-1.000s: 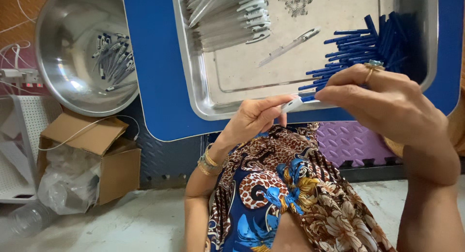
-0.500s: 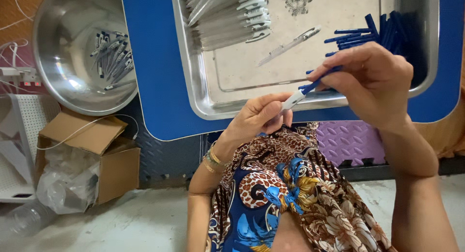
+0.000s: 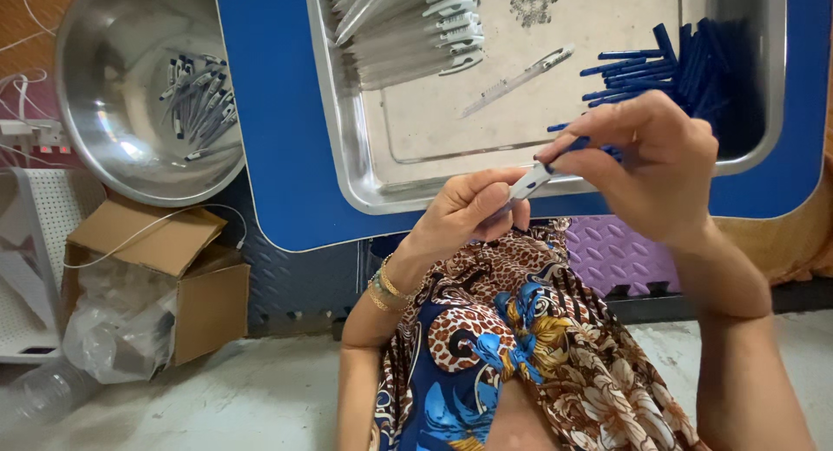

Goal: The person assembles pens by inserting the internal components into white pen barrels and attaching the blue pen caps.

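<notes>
Left hand [image 3: 473,210] pinches a white pen barrel [image 3: 528,182]; right hand [image 3: 646,160] fingers grip its blue insert [image 3: 568,146]. Both look light, stiff, slippery; best held mid-shaft.

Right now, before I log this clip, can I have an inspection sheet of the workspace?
Surface: blue table carrying a steel tray.
Job's things: white pen barrel and blue insert, held together at the tray's near edge; a stack of white barrels and a pile of blue inserts in the tray.
Clutter: steel bowl holding finished pieces; open cardboard box with plastic bags.
Grips: left hand pinches the barrel; right hand pinches the insert.
Cables: white cords by the bowl and across the box.
Surroundings: concrete floor, purple mat.
</notes>
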